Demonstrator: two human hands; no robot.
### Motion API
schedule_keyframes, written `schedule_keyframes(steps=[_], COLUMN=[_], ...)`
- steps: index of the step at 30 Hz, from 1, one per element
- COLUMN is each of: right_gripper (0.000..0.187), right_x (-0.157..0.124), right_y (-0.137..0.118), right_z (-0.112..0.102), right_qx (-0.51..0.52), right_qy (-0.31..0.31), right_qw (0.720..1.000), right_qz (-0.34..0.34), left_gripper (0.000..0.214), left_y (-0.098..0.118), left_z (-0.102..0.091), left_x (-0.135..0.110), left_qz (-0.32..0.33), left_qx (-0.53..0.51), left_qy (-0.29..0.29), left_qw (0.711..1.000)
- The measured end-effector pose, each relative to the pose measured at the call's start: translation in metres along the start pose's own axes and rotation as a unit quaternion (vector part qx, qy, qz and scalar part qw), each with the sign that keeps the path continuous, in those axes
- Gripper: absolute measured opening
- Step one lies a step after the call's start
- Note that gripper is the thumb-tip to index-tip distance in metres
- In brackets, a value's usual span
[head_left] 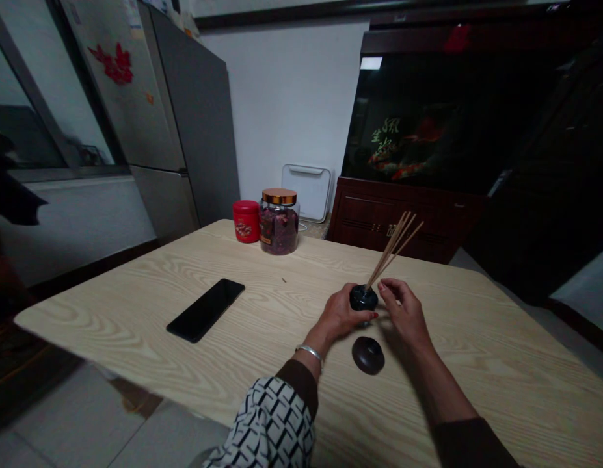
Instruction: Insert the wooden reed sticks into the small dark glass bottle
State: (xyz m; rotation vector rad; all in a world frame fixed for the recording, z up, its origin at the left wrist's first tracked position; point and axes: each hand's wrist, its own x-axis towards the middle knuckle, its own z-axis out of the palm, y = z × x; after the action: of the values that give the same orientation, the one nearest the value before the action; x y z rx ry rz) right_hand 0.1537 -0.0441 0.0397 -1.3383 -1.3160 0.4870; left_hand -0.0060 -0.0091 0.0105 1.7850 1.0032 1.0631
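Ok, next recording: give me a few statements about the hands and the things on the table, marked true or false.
1. The left hand holds the small dark pot. True.
2. The sticks lie flat on the table. False: they stand slanted in the pot.
3. The dark lid sits on the pot. False: it lies on the table, nearer the person.
4. The phone lies left of the left hand. True.
5. The red tin stands beside the glass jar. True.

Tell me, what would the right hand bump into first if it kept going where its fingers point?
Probably the small dark pot holding the sticks, gripped by the left hand. The right hand points its fingers at it from close by, though depth is unclear.
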Motion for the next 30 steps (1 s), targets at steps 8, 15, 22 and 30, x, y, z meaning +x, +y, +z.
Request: schedule_keyframes(steps=[8, 15, 22, 30], right_gripper=[0.060, 0.062, 0.068, 0.049], right_x=[-0.008, 0.033, 0.064, 0.007], right_y=[0.027, 0.036, 0.053, 0.044], right_z=[0.009, 0.021, 0.033, 0.001], right_qx=[-0.031, -0.112, -0.166, -0.037], right_qy=[-0.135, -0.087, -0.055, -0.049], right_qw=[0.990, 0.990, 0.985, 0.994], right_qz=[0.021, -0.001, -0.003, 0.089], left_gripper=[0.079, 0.102, 0.066, 0.030], left_y=[-0.005, -0.026, -0.029, -0.011], left_z=[-0.001, 0.005, 0.006, -0.003], left_x=[-0.001, 0.002, 0.008, -0.003], left_qz=[0.022, 0.030, 0.015, -0.046], left_qx=[0.005, -0.009, 0.010, -0.056], left_qy=[-0.030, 0.019, 0.043, 0.081], left_qw=[0.999, 0.999, 0.999, 0.994])
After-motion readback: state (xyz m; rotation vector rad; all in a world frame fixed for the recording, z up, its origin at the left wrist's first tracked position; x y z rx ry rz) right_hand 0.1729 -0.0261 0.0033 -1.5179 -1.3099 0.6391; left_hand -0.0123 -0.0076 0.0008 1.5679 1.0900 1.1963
